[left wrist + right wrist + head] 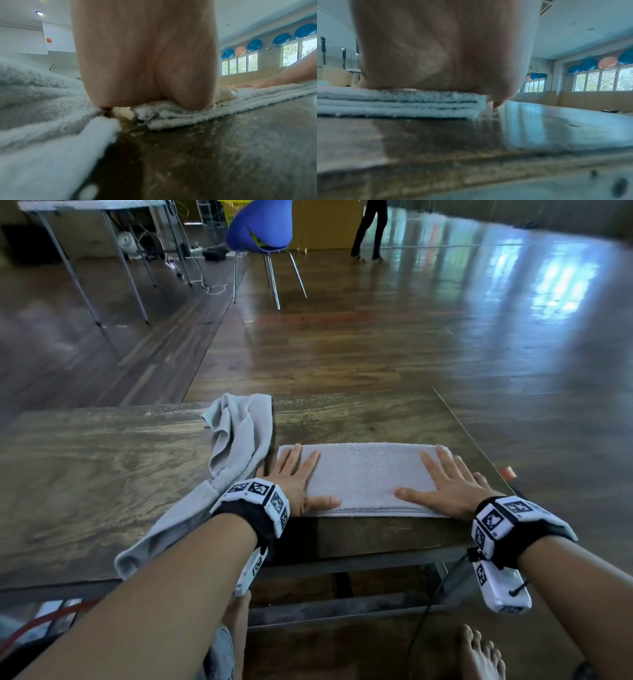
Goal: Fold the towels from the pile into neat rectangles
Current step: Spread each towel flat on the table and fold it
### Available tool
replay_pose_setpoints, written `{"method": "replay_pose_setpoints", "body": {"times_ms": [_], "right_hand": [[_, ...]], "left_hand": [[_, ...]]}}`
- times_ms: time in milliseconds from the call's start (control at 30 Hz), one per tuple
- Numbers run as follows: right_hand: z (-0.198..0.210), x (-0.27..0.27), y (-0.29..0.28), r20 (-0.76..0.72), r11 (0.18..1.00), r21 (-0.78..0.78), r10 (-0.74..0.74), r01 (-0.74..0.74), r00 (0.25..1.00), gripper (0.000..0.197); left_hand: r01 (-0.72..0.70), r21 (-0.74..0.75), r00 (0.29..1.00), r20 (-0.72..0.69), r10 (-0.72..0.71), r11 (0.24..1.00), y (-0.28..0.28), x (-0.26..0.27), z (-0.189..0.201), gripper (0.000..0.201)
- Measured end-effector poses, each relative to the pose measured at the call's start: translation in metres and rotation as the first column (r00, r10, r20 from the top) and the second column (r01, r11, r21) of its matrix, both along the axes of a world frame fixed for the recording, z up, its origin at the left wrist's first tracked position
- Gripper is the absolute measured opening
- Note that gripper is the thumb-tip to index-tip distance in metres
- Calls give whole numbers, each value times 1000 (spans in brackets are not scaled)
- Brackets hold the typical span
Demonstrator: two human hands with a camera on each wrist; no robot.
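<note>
A grey towel (366,474), folded into a long flat rectangle, lies near the front right of the wooden table (102,474). My left hand (294,477) presses flat on its left end with fingers spread and straight. On the towel's right end my right hand (445,481) lies flat the same way. The left wrist view shows the heel of the left hand (145,67) on the stacked layers of the folded towel (188,112). From the right wrist, the right hand (436,54) sits on the towel's layered edge (402,104). A second grey towel (236,436) lies crumpled just left of the left hand.
The crumpled towel trails toward the table's front edge under my left forearm. The table's right edge (479,440) runs close beside my right hand. Beyond the table are a wooden floor, a blue chair (263,231), metal table legs and a standing person (370,231). My bare foot (479,655) is below.
</note>
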State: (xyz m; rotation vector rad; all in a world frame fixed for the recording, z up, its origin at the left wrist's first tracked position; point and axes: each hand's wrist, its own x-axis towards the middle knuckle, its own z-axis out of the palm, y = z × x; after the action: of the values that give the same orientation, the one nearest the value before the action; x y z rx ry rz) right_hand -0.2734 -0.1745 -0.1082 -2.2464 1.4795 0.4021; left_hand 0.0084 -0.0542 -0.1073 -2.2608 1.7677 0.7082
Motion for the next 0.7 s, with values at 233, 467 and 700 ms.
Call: {"method": "replay_pose_setpoints", "body": {"times_ms": [233,467,700], "right_hand": [[14,10,37,86,906,-419,101,-56,991,77],[16,42,84,145,951,-250,225,-184,964,53],[25,28,72,-50,980,-93,171,-175,984,84]], "left_hand": [[-34,-75,995,93,41,997,16,-15,5,114],[-80,-163,977,182,110,983,28,-43,26,98],[-21,-23,990,-136,18,1000,42,-38,43,55]]}}
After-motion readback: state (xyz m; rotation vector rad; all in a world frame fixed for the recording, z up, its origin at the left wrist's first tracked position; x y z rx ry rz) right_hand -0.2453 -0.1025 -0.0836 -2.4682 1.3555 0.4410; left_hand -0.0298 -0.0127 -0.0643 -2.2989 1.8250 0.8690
